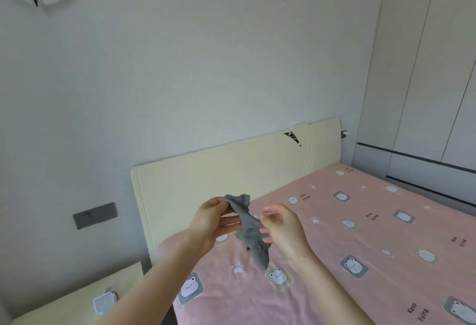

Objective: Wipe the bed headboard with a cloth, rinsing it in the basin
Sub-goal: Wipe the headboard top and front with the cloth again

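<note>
Head view: L hand (213,221) pinches top of grey cloth (249,232) btwn thumb & fingers. Cloth hangs above pink sheet (360,234), in front of cream headboard (231,167). R hand (283,229) has curled fingers at cloth's mid edge; can't tell if it grips.

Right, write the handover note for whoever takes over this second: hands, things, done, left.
Left hand grips the top of the grey cloth.
Right hand touches its side; grip unclear.
Cloth hangs over the pink bed, clear of the headboard. Basin not in view.
Done: no wiping visible.
Left: wipe headboard, rinse cloth.
</note>
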Action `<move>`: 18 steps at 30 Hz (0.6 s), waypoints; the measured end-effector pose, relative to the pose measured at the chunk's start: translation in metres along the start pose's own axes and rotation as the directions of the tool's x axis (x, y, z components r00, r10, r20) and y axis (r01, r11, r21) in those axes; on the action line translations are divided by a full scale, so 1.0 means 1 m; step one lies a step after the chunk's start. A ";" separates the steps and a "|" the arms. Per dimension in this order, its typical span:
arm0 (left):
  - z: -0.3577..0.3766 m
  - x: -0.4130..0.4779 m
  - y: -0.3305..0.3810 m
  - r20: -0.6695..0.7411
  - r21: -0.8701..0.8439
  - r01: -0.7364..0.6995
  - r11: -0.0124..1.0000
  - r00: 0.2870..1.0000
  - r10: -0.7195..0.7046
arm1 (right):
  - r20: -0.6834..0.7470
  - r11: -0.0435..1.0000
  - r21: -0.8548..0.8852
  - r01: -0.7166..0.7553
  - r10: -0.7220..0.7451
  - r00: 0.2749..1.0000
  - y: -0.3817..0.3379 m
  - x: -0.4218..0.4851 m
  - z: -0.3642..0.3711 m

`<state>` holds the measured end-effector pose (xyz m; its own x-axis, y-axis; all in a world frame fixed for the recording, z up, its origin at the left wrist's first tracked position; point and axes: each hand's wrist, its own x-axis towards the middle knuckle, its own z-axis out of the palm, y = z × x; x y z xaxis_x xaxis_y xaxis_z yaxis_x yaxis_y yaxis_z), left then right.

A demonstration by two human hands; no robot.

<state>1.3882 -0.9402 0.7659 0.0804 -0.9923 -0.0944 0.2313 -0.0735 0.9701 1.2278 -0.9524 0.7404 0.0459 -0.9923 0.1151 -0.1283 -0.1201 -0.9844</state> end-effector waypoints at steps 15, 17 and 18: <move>-0.065 0.179 0.016 -0.003 0.286 0.024 0.958 1.000 -0.024 | 0.202 0.979 -0.198 0.043 -0.002 0.979 0.029 0.170 0.092; -0.061 0.208 0.014 -0.040 0.249 0.036 0.968 0.999 -0.027 | 0.213 0.975 -0.211 0.069 -0.023 0.977 0.033 0.205 0.094; -0.058 0.224 0.013 -0.066 0.235 0.042 0.971 0.997 -0.027 | 0.217 0.973 -0.217 0.075 -0.027 0.976 0.035 0.225 0.093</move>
<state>1.4651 -1.1578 0.7447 0.1379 -0.9811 -0.1355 0.0006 -0.1367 0.9906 1.3257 -1.1771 0.7193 0.2628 -0.9586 0.1096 -0.3369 -0.1976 -0.9206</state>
